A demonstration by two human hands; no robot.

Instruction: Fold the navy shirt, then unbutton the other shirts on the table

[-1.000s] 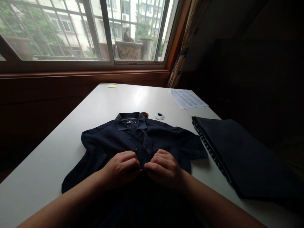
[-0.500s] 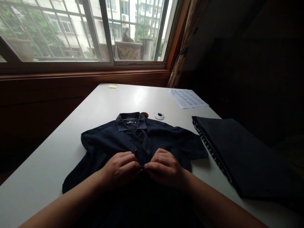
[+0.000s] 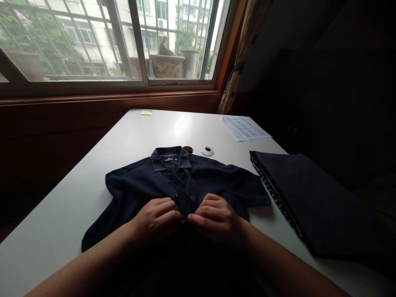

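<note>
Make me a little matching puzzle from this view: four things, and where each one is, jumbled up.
1. Dark shirt
2. Yellow note
3. Printed sheets
4. Patterned curtain

A. Near the far right corner of the table
B. Under the left hand and right hand
C. Hanging right of the window
D. Near the table's far left corner

Pairs: 1-B, 2-D, 3-A, 4-C

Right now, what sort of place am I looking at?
Probably a room in a home or small office: a white table stands by a barred, grey-framed glass window, with a patterned fabric curtain beside it.
</note>
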